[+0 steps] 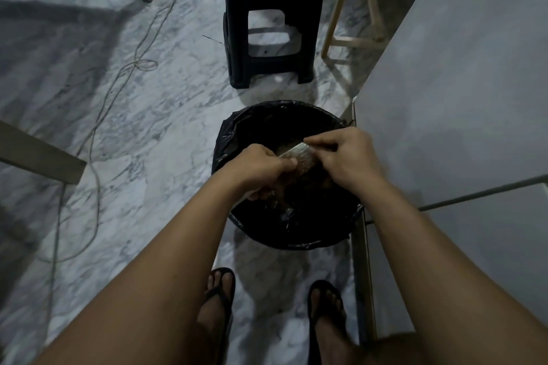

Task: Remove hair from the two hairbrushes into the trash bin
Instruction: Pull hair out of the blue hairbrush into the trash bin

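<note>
A pale flat hairbrush (298, 157) hangs over the open trash bin (237, 133), which is round and lined with a black bag. My left hand (258, 170) grips the brush by its lower end, thumb on the bristle face. My right hand (344, 157) rests on the brush's upper right edge with fingers pinched at the bristles; whether hair is between them is too dark to tell. Only one brush is in view.
A black plastic stool (268, 24) stands just beyond the bin. A grey table (462, 74) runs along the right, touching the bin's side. Wooden legs (38, 154) and loose cables (139, 64) lie on the marble floor at left. My sandalled feet (218, 299) stand before the bin.
</note>
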`<state>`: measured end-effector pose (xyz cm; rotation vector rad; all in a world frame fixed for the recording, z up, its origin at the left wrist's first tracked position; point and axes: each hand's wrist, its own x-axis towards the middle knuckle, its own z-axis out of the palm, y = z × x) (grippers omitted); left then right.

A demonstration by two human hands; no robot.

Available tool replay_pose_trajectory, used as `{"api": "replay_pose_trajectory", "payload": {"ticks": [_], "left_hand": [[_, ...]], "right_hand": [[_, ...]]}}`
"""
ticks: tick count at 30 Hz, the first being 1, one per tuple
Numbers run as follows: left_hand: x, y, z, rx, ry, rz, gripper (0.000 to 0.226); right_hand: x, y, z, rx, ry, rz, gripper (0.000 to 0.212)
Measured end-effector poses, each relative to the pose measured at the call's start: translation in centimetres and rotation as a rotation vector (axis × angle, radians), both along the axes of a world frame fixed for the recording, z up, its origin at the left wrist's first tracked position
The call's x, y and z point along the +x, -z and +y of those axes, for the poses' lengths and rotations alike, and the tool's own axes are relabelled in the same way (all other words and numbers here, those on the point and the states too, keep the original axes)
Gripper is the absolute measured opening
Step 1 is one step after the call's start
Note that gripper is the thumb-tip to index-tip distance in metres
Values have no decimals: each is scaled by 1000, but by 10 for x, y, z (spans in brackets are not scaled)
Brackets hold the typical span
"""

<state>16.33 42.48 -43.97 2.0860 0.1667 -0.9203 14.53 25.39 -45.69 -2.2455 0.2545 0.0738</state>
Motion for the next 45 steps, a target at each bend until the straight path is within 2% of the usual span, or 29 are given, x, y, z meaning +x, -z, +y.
{"api": "replay_pose_trajectory", "payload": {"ticks": [2, 5, 11, 13, 15, 16, 18, 19, 21, 24, 26, 29, 31, 33, 37, 45], "left_hand": [[6, 2, 2, 54, 9, -4, 44], [13, 4, 9, 133, -7, -38, 46], [21, 6, 11, 229, -50, -101, 41], [24, 8, 9, 244, -71, -131, 40], [26, 9, 7, 224, -100, -140, 40], [27, 9, 5, 212, -105, -140, 41], [27, 8, 1, 192, -80, -129, 44], [27, 7, -1, 193, -54, -123, 46], [27, 4, -5, 223, 9, -119, 49], [26, 0, -9, 239, 84, -131, 48], [26, 0, -13, 235, 111, -131, 46], [24, 0, -20, 237, 132, -146, 42], [23, 1, -23, 221, 134, -167, 36], [23, 2, -24, 220, 135, -188, 32], [25, 2, -22, 253, 134, -207, 30], [30, 2, -5, 368, 29, -314, 31]], "right_hand": [[6, 0, -5, 79, 86, -15, 13], [11, -1, -17, 199, 221, 19, 20], [15, 6, -41, 422, 524, 99, 6], [16, 9, -45, 419, 552, 131, 8], [15, 13, -43, 286, 457, 212, 10], [14, 14, -41, 175, 342, 287, 11], [10, 12, -34, -20, 66, 466, 30], [10, 12, -32, -60, -2, 498, 43], [11, 5, -27, -86, 59, 406, 54], [13, -5, -25, -42, 277, 173, 54], [16, -6, -24, 54, 260, 121, 49], [16, -2, -16, 166, 109, 163, 36], [14, 1, -9, 166, 46, 210, 41], [13, 4, -6, 145, 50, 219, 43], [14, 0, -8, 102, 120, 201, 18], [14, -6, -26, -51, 149, 252, 25]]}}
